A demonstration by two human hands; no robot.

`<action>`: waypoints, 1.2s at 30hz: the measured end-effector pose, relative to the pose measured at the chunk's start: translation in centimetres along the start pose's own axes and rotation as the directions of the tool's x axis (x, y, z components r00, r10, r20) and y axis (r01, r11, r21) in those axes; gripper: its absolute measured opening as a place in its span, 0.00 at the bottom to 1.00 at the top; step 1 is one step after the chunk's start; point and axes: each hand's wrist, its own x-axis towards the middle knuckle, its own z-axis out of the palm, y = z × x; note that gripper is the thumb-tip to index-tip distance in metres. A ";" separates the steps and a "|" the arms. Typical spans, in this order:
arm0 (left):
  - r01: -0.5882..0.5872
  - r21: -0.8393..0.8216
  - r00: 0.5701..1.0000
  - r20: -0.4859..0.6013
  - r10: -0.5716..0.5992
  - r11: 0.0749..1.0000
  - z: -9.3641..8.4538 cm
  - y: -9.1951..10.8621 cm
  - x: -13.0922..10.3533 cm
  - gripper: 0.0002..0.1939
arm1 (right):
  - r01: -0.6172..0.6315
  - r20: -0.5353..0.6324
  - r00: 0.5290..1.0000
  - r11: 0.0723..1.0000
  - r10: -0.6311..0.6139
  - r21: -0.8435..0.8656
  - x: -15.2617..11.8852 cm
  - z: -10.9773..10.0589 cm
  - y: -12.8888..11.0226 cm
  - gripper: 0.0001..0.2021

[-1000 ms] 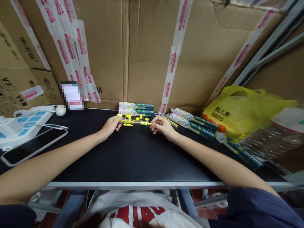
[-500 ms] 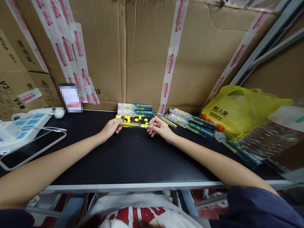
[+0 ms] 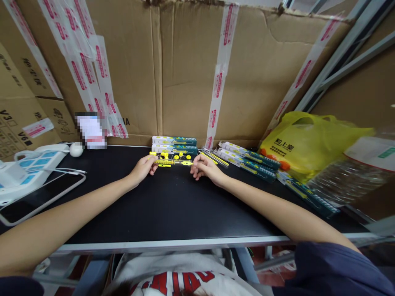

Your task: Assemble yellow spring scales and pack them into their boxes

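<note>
A thin yellow, partly clear rod-shaped tool (image 3: 169,162) lies level between my hands, just above the black table (image 3: 173,205). My left hand (image 3: 145,168) pinches its left end, and my right hand (image 3: 205,167) is closed on its right end. Small yellow parts (image 3: 176,157) are on the table behind the tool. Slim metal and yellow rods (image 3: 215,157) rest beyond my right hand. Two white-and-green boxes (image 3: 174,149) stand stacked or side by side at the back.
More slim boxes (image 3: 248,158) lie to the right, near a yellow plastic bag (image 3: 308,139) and clear plastic packaging (image 3: 342,181). On the left are a power strip (image 3: 40,166) and a phone (image 3: 43,195). Large cardboard (image 3: 191,74) rises behind the table.
The view has shifted slightly. Both hands keep their hold on the tool, with hardly any visible movement.
</note>
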 end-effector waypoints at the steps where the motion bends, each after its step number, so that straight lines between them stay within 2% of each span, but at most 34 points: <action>1: -0.003 0.001 1.000 0.001 0.003 1.000 0.0 0.0 0.0 0.13 | 0.002 -0.002 1.000 1.000 -0.002 -0.003 0.0 0.0 0.0 0.17; 13: 0.013 0.038 1.000 0.023 -0.013 0.999 0.2 0.3 -0.2 0.12 | -0.001 -0.006 1.000 1.000 0.001 -0.006 0.1 -0.1 0.2 0.20; 19: -0.088 0.191 0.993 0.095 0.071 0.978 -0.1 0.4 -0.3 0.17 | -0.007 -0.015 1.000 0.996 0.008 0.085 0.0 0.0 -0.1 0.19; 23: -0.217 0.421 0.973 0.167 0.160 0.880 -0.9 0.7 -0.2 0.19 | -0.001 -0.017 1.000 0.987 0.004 0.159 -0.1 0.1 -0.4 0.18; 26: -0.364 0.522 0.929 0.266 0.258 0.771 -1.2 0.8 -0.5 0.20 | -0.001 -0.012 1.000 0.984 0.003 0.176 -0.2 0.2 -0.4 0.16; 29: -0.466 0.603 0.880 0.393 0.267 0.647 -0.9 0.9 -1.1 0.22 | -0.001 0.003 1.000 0.984 0.001 0.177 -0.3 0.4 -0.5 0.15; 31: -0.491 0.656 0.867 0.434 0.247 0.573 -0.6 0.8 -1.5 0.24 | 0.001 0.014 1.000 0.984 -0.004 0.181 -0.4 0.5 -0.6 0.14; 33: -0.483 0.680 0.871 0.436 0.225 0.552 -0.4 0.8 -1.7 0.25 | -0.007 0.028 1.000 0.983 0.001 0.185 -0.5 0.7 -0.8 0.14; 36: -0.460 0.655 0.881 0.423 0.214 0.599 -0.4 0.6 -1.7 0.23 | -0.038 0.040 0.999 0.982 0.031 0.188 -0.6 0.8 -1.2 0.12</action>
